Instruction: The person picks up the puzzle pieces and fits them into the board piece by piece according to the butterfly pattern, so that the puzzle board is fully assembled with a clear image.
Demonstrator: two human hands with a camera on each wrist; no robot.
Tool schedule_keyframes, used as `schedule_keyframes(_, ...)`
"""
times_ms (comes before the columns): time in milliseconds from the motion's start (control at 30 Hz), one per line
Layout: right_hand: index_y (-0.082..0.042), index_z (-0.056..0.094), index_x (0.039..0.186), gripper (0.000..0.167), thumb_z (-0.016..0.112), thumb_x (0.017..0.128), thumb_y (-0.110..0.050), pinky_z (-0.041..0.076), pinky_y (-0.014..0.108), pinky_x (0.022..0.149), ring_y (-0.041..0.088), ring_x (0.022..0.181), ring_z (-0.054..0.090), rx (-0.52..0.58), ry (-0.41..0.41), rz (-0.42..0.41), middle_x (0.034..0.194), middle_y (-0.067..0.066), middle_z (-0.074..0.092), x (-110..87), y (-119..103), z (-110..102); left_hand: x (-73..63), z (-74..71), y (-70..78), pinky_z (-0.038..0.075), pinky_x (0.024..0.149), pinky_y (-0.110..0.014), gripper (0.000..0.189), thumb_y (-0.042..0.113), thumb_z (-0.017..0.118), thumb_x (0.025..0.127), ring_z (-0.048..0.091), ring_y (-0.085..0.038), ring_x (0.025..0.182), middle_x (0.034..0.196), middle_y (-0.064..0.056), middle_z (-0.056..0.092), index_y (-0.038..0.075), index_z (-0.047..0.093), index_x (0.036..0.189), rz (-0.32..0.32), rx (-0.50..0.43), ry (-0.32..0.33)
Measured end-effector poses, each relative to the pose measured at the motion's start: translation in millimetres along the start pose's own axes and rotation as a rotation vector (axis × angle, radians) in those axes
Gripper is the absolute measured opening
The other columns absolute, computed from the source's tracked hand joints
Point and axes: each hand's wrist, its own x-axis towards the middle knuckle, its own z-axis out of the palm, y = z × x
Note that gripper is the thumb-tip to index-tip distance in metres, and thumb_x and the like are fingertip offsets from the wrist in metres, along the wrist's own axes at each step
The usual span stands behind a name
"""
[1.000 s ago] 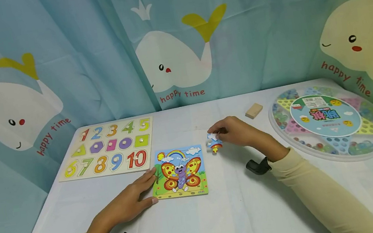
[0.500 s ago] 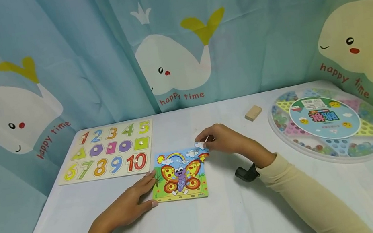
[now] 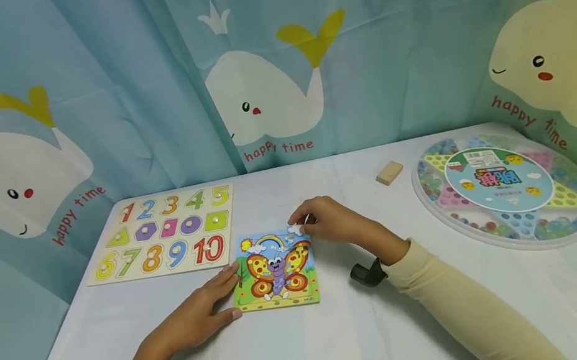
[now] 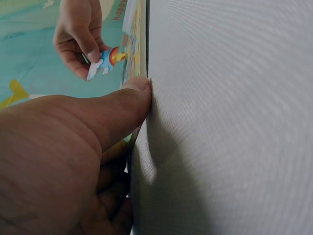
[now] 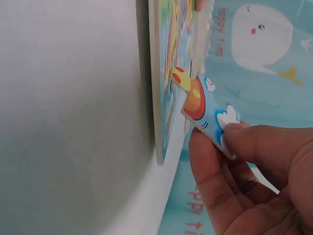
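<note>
The butterfly jigsaw board (image 3: 277, 276) lies flat on the white table. My left hand (image 3: 188, 317) rests along its left edge, fingers stretched out, with the thumb (image 4: 124, 103) touching the side near the lower corner. Between thumb and fingers, my right hand (image 3: 329, 219) pinches a puzzle piece (image 5: 208, 107) with a white cloud, blue sky and a red-and-yellow wing part. The piece is tilted and held just over the board's upper right corner, its yellow end nearest the board. In the head view the fingers partly hide it.
A number-and-shape board (image 3: 161, 233) lies to the left, behind my left hand. At the back stands a small wooden block (image 3: 389, 173). On the right is a round marble game case (image 3: 505, 189). A whale-print curtain (image 3: 151, 101) hangs behind the table.
My right hand has moved left with the puzzle piece, from beside the board to over its upper right corner. The left hand has stayed at the board's left edge.
</note>
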Motion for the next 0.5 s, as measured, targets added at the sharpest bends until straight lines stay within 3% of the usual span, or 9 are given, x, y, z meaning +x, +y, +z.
schedule_keyframes(500, 0.000, 0.072, 0.108, 0.019, 0.065, 0.090, 0.002, 0.051, 0.027, 0.074, 0.015, 0.083, 0.058, -0.025, -0.016, 0.034, 0.094, 0.003, 0.067, 5.3, -4.5, 11.0, -0.4, -0.1, -1.1, 0.026, 0.112, -0.049, 0.070, 0.033, 0.067, 0.093, 0.018, -0.029, 0.145, 0.161, -0.002, 0.018, 0.005, 0.037, 0.150, 0.017, 0.011, -0.001)
